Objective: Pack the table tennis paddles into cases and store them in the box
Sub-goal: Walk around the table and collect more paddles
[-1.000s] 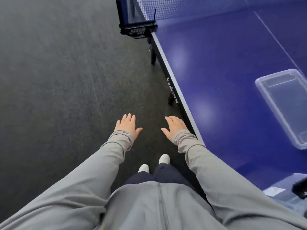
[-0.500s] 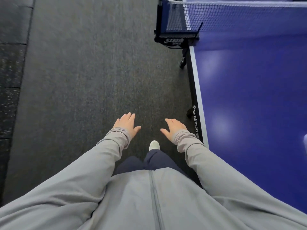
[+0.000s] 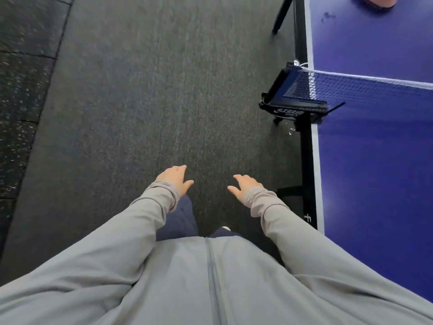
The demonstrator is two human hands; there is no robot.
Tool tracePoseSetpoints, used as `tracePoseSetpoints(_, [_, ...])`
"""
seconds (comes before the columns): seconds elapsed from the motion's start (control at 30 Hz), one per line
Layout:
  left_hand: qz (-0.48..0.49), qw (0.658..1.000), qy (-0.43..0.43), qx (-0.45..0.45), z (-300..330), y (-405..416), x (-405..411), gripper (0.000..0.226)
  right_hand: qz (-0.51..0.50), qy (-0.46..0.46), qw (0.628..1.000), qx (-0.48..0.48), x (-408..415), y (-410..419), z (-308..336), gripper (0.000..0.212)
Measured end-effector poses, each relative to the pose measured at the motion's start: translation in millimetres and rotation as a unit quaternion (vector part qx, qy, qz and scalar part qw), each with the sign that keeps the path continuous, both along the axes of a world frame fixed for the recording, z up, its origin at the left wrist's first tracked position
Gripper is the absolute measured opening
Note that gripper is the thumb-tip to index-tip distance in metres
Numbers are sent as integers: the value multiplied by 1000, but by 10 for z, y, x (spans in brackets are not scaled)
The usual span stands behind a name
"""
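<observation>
My left hand (image 3: 174, 180) and my right hand (image 3: 246, 185) hang in front of me over the dark carpet, both with fingers apart and holding nothing. The blue table tennis table (image 3: 375, 172) runs along my right side. A red paddle (image 3: 377, 2) lies on the far half of the table, cut off by the top edge of the view. No case and no box are in view.
The net (image 3: 365, 86) crosses the table, clamped by a black net post (image 3: 290, 106) that sticks out over the floor. A table leg (image 3: 281, 16) stands beyond it. Grey carpet (image 3: 152, 90) lies ahead, with speckled black mat (image 3: 21, 90) at the left.
I have walked forward along the table's side: the net post has come much closer and the clear box has left the view. The red paddle has appeared. Both hands stay empty.
</observation>
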State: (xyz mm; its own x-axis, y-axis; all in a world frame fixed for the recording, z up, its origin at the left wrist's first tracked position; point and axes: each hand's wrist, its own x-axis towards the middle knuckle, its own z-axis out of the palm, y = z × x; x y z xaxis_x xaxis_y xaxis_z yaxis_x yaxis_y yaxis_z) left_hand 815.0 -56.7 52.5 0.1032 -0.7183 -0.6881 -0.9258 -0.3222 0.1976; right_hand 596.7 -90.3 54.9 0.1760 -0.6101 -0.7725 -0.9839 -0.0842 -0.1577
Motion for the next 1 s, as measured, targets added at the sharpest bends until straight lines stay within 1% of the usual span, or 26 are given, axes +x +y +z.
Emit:
tracePoseSetpoints(0.1, [4, 1000, -4, 13, -29, -398, 499, 61, -28, -3, 1000, 7, 434, -331, 19, 54])
tracePoseSetpoints(0.23, [6, 1000, -19, 3, 15, -933, 1102, 58, -44, -4, 999, 9, 930, -757, 58, 52])
tracePoseSetpoints(0.4, [-7, 999, -36, 10, 99, -1545, 1482, 53, -55, -11, 998, 15, 1313, -1286, 94, 52])
tracePoseSetpoints(0.63, [-24, 998, -38, 47, 65, -2361, 1541, 53, -62, -12, 998, 25, 1482, -2169, 26, 50])
tracePoseSetpoints(0.7, [-37, 997, -47, 47, 80, -2791, 1485, 54, -78, -21, 996, 22, 1444, -2608, -1, 50])
tracePoseSetpoints(0.77, [-39, 997, -40, 59, 102, -2950, 1489, 56, -84, -30, 996, 20, 1474, -2793, 31, 50])
tracePoseSetpoints(0.9, [-82, 994, -53, 38, 196, -3751, 1299, 56, -134, -50, 990, 3, 1318, -3479, 97, 51])
tracePoseSetpoints(1.0, [-112, 992, -47, 23, 276, -4285, 1148, 58, -165, -46, 985, -10, 1162, -3865, 160, 51])
